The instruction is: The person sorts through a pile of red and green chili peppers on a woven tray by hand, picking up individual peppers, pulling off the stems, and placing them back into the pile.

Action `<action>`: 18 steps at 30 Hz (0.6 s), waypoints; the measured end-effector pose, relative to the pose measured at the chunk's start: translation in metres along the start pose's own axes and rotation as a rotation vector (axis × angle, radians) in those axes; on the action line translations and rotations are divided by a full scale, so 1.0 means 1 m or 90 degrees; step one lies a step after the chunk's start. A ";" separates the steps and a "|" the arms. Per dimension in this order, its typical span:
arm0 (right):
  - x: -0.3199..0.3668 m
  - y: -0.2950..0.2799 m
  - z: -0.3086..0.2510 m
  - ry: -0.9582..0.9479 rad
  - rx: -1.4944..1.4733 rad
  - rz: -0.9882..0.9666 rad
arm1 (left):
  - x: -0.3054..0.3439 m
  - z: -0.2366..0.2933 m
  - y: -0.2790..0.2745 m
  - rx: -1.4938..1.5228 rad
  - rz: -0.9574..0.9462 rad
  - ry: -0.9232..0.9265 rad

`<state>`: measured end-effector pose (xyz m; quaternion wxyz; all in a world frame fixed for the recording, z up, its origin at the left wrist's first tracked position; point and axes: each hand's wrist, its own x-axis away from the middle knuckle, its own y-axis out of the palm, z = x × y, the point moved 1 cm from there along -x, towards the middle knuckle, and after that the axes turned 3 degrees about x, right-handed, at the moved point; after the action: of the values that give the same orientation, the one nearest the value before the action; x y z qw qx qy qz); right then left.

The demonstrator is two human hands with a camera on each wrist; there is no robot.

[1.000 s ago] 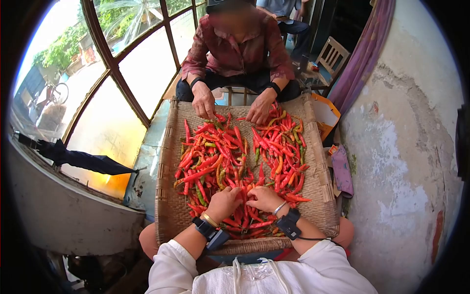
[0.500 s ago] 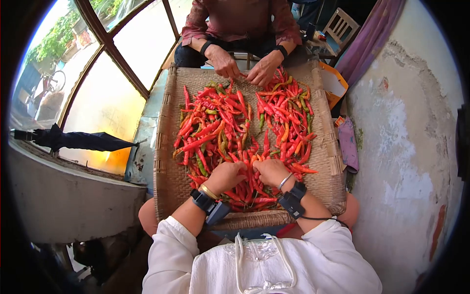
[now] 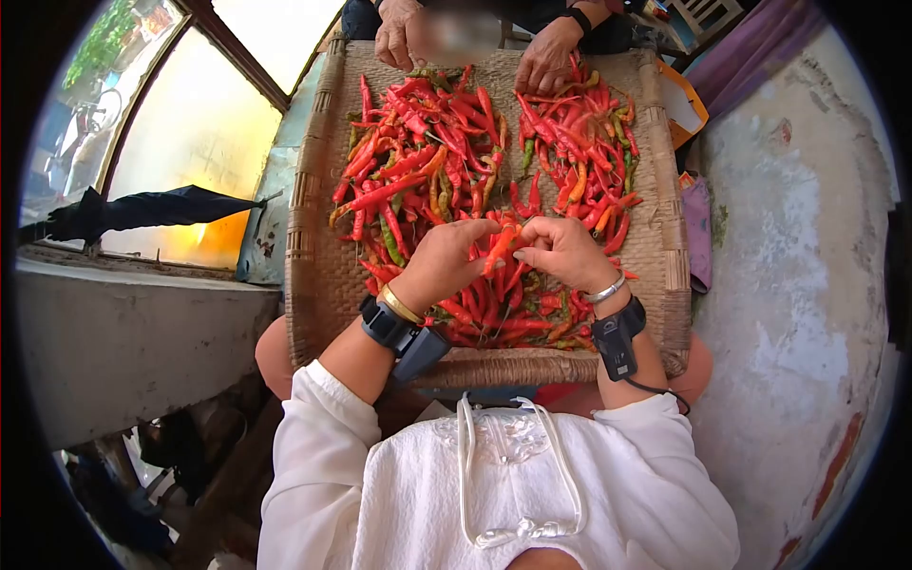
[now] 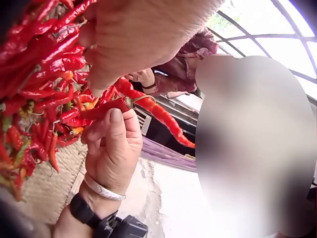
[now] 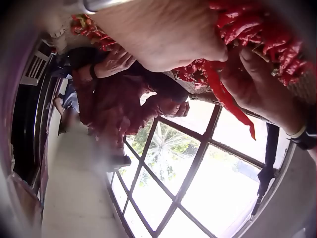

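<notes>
Both hands meet over the near part of a heap of red chili peppers. My left hand pinches an orange-red chili pepper that points down between the hands. In the right wrist view a long red chili pepper hangs beside the left fingers. My right hand, with a silver bracelet at the wrist, curls its thumb and fingers at the same spot. The left wrist view shows it pinching a red chili pepper near the green stem end. Part of the left fingers is hidden there.
The heap lies on a woven tray with a raised rim. Across it, another person's hands reach over the far peppers. A folded dark umbrella lies at the left by the window; a rough wall stands at the right.
My hands have risen from the heap, with a chili pepper now showing between them. The other person's hands came together, then moved apart. The head view has tilted downward.
</notes>
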<state>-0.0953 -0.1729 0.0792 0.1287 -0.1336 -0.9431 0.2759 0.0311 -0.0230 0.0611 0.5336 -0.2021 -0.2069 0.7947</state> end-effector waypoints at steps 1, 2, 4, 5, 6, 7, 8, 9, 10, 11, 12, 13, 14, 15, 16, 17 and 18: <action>-0.001 0.004 0.004 -0.002 -0.061 -0.054 | 0.001 -0.001 0.003 0.002 -0.001 -0.002; -0.001 0.006 0.007 -0.005 -0.122 -0.108 | 0.001 -0.003 0.006 0.037 0.028 0.014; 0.002 0.007 0.007 0.028 -0.146 -0.180 | 0.003 -0.004 0.007 0.073 0.058 0.029; 0.003 0.007 0.007 0.060 -0.170 -0.250 | 0.002 -0.005 0.007 0.055 0.009 0.021; 0.003 0.004 0.006 0.065 -0.167 -0.315 | 0.002 -0.005 0.007 0.037 -0.040 0.013; 0.004 0.000 0.005 0.066 -0.167 -0.315 | 0.001 -0.006 0.007 0.038 -0.039 0.013; 0.005 -0.004 0.003 0.081 -0.220 -0.320 | 0.001 -0.008 0.008 0.042 -0.094 -0.026; 0.006 -0.006 0.002 0.096 -0.274 -0.324 | 0.001 -0.009 0.009 0.047 -0.148 -0.065; 0.005 -0.007 0.006 0.096 -0.274 -0.325 | 0.002 -0.007 0.009 0.047 -0.147 -0.065; 0.003 -0.007 0.012 0.079 -0.334 -0.289 | 0.002 -0.004 0.011 0.052 -0.129 -0.017; 0.002 -0.007 0.016 0.063 -0.394 -0.253 | 0.003 -0.002 0.011 0.058 -0.112 0.032; 0.002 -0.007 0.018 0.064 -0.393 -0.251 | 0.004 -0.003 0.013 0.059 -0.112 0.033; 0.003 -0.008 0.018 0.010 -0.507 -0.248 | 0.005 -0.005 0.016 0.031 -0.159 0.068; 0.004 -0.008 0.019 -0.046 -0.621 -0.244 | 0.006 -0.004 0.017 0.003 -0.204 0.102; 0.002 -0.009 0.022 -0.102 -0.719 -0.265 | 0.007 -0.003 0.018 -0.037 -0.239 0.093; 0.000 -0.009 0.024 -0.101 -0.718 -0.266 | 0.008 -0.003 0.019 -0.037 -0.238 0.092; -0.004 -0.009 0.019 -0.088 -0.789 -0.113 | 0.008 -0.005 0.021 -0.063 -0.261 0.083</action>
<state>-0.0995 -0.1908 0.0676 -0.0117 -0.0866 -0.9414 -0.3257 0.0149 -0.0219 0.0446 0.6855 -0.2328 -0.2476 0.6439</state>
